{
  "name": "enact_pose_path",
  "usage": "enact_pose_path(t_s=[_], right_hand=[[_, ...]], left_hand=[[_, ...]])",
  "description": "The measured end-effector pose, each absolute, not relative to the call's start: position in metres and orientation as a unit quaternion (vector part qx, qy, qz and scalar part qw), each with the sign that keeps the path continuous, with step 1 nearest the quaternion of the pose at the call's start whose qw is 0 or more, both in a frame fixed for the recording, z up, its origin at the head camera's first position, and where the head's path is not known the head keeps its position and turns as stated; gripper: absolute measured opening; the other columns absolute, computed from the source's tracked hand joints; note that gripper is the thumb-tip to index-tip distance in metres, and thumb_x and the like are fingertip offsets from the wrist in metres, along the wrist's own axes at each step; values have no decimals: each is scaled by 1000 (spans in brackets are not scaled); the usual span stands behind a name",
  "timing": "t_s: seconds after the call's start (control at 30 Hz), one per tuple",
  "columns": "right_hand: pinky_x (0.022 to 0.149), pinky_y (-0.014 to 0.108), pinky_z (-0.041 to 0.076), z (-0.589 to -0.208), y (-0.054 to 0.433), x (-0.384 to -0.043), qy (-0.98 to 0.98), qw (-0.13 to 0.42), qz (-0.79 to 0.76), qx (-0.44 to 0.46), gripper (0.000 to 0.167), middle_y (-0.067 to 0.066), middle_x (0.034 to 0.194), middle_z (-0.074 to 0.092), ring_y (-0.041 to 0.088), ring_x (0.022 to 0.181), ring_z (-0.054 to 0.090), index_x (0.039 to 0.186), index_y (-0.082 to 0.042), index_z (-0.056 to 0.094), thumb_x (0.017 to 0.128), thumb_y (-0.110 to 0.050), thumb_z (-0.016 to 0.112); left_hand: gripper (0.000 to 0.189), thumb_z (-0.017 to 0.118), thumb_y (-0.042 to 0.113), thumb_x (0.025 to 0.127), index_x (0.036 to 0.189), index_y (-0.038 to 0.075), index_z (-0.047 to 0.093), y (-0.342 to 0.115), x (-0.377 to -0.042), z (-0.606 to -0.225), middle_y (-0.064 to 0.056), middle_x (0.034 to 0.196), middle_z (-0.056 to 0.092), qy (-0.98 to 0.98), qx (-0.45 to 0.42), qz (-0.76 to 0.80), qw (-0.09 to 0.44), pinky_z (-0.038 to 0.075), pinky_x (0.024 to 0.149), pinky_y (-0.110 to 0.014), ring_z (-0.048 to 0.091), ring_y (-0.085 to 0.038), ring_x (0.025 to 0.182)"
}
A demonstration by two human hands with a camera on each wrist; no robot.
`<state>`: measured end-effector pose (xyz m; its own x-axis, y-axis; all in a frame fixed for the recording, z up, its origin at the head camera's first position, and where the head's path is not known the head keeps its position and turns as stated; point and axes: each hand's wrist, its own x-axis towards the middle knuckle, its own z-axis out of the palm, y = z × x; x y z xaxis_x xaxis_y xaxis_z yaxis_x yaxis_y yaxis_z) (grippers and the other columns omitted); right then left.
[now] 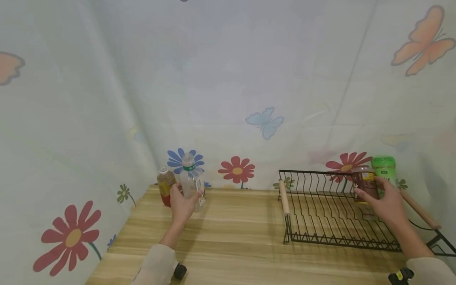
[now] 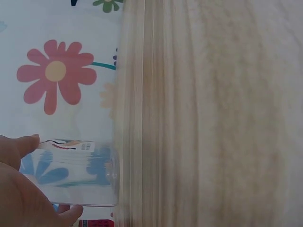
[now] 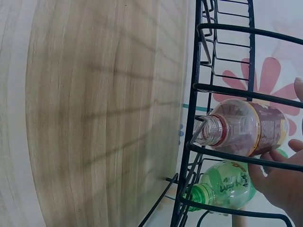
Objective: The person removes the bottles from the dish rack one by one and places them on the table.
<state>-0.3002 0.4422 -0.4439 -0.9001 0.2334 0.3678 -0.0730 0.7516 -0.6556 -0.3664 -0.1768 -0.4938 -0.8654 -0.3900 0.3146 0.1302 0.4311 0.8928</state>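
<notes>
To the left of the rack (image 1: pixel 284 198), a clear bottle (image 1: pixel 190 184) is held upright at the back of the table (image 1: pixel 242 229), grasped between the thumb and fingers of the left hand (image 1: pixel 183 206). Just beside it, on the side away from the rack, a yellow-and-red bottle (image 1: pixel 165 188) is seen. At the rack's right part, a brown-labelled bottle (image 1: pixel 365 184) is gripped by the right hand (image 1: pixel 390 204) (neck downward, among the wires), and a green bottle (image 1: pixel 384 170) is likewise placed neck-down in the rack beside it.
</notes>
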Motion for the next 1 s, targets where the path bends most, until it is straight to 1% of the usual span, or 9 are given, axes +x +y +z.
enact_pose_path(t_s=[0.2, 0.43, 0.6, 0.77, 0.87, 1.0], right_hand=[[97, 80, 39, -444, 442, -303, -912, 217, 347, -41, 93, 49, 149, 35, 67, 131, 38, 159, 16, 20, 104, -41, 69], [99, 81, 37, -445, 444, -300, -906, 212, 365, -44, 93, 49, 151, 31, 68, 135, 34, 159, 16, 19, 104, -40, 69], [95, 79, 42, -444, 447, -298, -906, 219, 362, -38, 89, 49, 149, 34, 67, 132, 37, 159, 16, 22, 105, -38, 67], [91, 76, 46, -444, 446, -298, -909, 225, 348, -39, 85, 49, 146, 37, 66, 127, 42, 157, 17, 25, 105, -34, 69], [93, 77, 45, -446, 446, -299, -913, 222, 338, -47, 86, 50, 146, 37, 66, 127, 42, 157, 17, 24, 104, -33, 70], [96, 77, 44, -449, 449, -299, -924, 198, 321, -60, 90, 51, 145, 37, 68, 127, 42, 158, 17, 21, 105, -37, 69]], left_hand=[[82, 91, 24, 85, 146, -1, 41, -179, -367, -494, -22, 144, 47, -808, 90, -529, 242, 47, 110, -60, 53, -44, 130], [83, 92, 25, 84, 145, -1, 42, -178, -367, -496, -22, 143, 47, -808, 87, -532, 238, 46, 110, -61, 53, -44, 130], [82, 91, 27, 85, 145, 1, 42, -177, -369, -496, -20, 143, 47, -808, 83, -533, 237, 47, 110, -60, 53, -44, 130], [82, 91, 25, 85, 145, 0, 41, -177, -369, -496, -21, 143, 46, -807, 84, -534, 235, 47, 110, -60, 53, -45, 131], [83, 91, 25, 85, 146, 0, 41, -178, -369, -496, -22, 144, 46, -808, 88, -534, 233, 47, 110, -61, 53, -45, 132], [84, 91, 25, 85, 147, 0, 40, -178, -368, -496, -22, 145, 45, -810, 91, -533, 229, 46, 111, -62, 52, -45, 132]])
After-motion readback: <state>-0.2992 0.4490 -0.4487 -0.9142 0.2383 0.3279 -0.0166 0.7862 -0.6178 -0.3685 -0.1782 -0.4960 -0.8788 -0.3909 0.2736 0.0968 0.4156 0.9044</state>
